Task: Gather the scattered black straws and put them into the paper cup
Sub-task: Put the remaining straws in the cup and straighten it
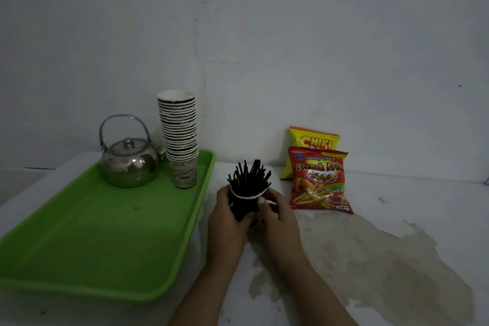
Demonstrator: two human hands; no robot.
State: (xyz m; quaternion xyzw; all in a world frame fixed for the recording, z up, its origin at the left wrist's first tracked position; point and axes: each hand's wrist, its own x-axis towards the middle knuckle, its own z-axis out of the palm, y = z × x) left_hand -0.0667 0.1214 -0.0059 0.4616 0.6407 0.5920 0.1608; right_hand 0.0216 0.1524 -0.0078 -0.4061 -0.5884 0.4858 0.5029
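We see the black straws (pixel 248 177) bundled in the paper cup (pixel 244 205), their long axes close to upright and fanning slightly outward, the tips pointing up and toward the wall (pixel 291 34). The cup stands just right of the green tray (pixel 87 241), and we take that tray as our landmark. Our left hand (pixel 227 217) wraps the cup's side nearer the tray, its fingers curled around the dark wall; our right hand (pixel 275 212) closes on the far side, fingers folded against the cup just below the white rim. Whether the cup's base touches the table (pixel 397 219) we cannot tell, as the hands hide it. The table is pale and worn, with a broad brownish stain (pixel 383 267) spreading well to the right of the tray. Behind it rises a plain grey-white wall, dimly lit. On the tray's far end sit a metal kettle (pixel 129 164) and, just beside it, a tall stack of paper cups (pixel 181 137). Farther right of the tray, beyond the held cup, a red French Fries snack bag (pixel 320 182) leans in front of a yellow Chiki snack bag (pixel 313 140).
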